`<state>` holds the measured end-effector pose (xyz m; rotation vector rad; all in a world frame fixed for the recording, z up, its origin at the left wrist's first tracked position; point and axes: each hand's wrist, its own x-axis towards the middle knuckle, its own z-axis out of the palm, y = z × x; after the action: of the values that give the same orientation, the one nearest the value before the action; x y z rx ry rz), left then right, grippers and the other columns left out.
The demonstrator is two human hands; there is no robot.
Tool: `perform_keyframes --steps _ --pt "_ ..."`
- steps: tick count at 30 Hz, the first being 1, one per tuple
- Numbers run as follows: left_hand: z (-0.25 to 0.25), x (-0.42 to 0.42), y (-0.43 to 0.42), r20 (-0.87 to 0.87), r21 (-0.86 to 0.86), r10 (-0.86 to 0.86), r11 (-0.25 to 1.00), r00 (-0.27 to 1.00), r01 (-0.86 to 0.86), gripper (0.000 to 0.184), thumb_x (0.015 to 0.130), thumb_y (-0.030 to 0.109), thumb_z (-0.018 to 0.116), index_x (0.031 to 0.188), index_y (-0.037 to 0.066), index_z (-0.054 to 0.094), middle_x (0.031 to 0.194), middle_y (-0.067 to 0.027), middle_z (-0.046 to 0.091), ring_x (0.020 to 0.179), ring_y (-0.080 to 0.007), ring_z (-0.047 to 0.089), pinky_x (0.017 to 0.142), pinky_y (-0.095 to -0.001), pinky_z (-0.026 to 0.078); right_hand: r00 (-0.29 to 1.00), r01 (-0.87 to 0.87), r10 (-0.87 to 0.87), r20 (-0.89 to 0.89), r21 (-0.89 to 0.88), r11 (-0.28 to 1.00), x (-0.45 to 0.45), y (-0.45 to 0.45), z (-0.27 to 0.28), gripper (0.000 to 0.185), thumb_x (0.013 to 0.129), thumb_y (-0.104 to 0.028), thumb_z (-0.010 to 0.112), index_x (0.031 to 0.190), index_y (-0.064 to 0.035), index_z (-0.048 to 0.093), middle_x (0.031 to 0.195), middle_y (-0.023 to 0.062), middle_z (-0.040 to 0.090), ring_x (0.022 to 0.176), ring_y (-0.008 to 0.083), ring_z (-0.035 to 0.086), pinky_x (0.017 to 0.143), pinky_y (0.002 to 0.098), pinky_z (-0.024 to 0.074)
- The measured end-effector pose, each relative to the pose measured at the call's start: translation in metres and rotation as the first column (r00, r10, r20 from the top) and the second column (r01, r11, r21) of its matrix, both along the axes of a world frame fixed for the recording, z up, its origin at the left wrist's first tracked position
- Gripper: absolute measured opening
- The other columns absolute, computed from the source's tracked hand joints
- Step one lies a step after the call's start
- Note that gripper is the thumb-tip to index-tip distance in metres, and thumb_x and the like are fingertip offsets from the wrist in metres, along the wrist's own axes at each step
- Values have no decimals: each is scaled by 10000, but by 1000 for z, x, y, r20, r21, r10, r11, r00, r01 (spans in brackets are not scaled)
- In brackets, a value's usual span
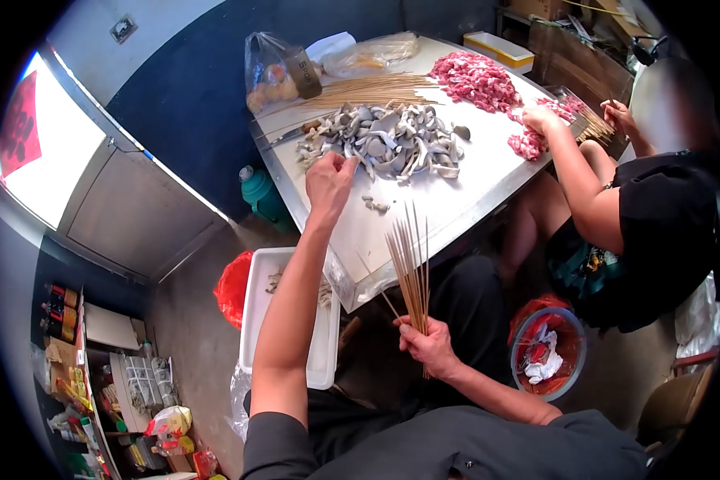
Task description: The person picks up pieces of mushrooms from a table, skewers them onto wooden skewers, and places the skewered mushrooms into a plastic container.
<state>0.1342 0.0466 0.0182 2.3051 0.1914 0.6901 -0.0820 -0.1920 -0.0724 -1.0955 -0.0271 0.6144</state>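
My left hand [330, 186] is at the near left edge of a heap of grey oyster mushrooms [384, 144] on the white table, its fingers curled together. Whatever lies between those fingertips is hidden. In front of the table's near corner, my right hand [429, 346] grips a bundle of thin wooden skewers [410, 276], which points upward. One skewer slants apart from the bundle, close to the thumb. A few small mushroom pieces [374, 205] lie on the tabletop between the heap and the skewers.
More skewers [376, 90] lie behind the mushrooms, near a knife [290, 134] and a plastic bag [272, 76]. A co-worker's hand [542, 120] touches cut raw meat at right. Below are a white tray [330, 372], a lined bin [576, 364] and a teal jug [262, 196].
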Motion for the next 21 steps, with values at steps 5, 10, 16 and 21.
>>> perform_keyframes --steps 5,10,16,21 --pt "-4 32 -3 -35 182 167 971 985 -158 270 715 269 668 851 38 636 816 -161 661 810 -336 627 722 -406 482 1000 -23 23 -9 -6 1000 -2 -1 -4 180 930 -168 586 1045 -32 612 663 13 587 469 19 413 424 162 318" --pt "-12 34 2 -17 188 207 962 978 -200 236 682 192 651 867 46 635 817 -158 665 814 -336 634 727 -407 486 999 -35 35 -27 18 999 0 2 -5 180 930 -170 588 1043 -32 613 663 13 585 470 19 412 424 163 316" --pt "-12 -20 7 -50 -345 -27 939 998 8 264 717 101 654 955 -13 652 749 -79 656 636 -162 618 588 -281 488 999 -40 41 -36 36 999 -1 1 -8 188 926 -169 595 1049 -27 609 663 16 584 461 18 402 420 164 310" --pt "-10 -77 -1 43 -748 -293 625 955 225 177 819 31 615 990 -15 615 837 -76 649 700 -149 633 615 -254 501 999 -29 30 -21 44 999 0 0 -2 207 931 -186 583 1055 -22 607 659 -2 566 465 12 389 430 167 304"
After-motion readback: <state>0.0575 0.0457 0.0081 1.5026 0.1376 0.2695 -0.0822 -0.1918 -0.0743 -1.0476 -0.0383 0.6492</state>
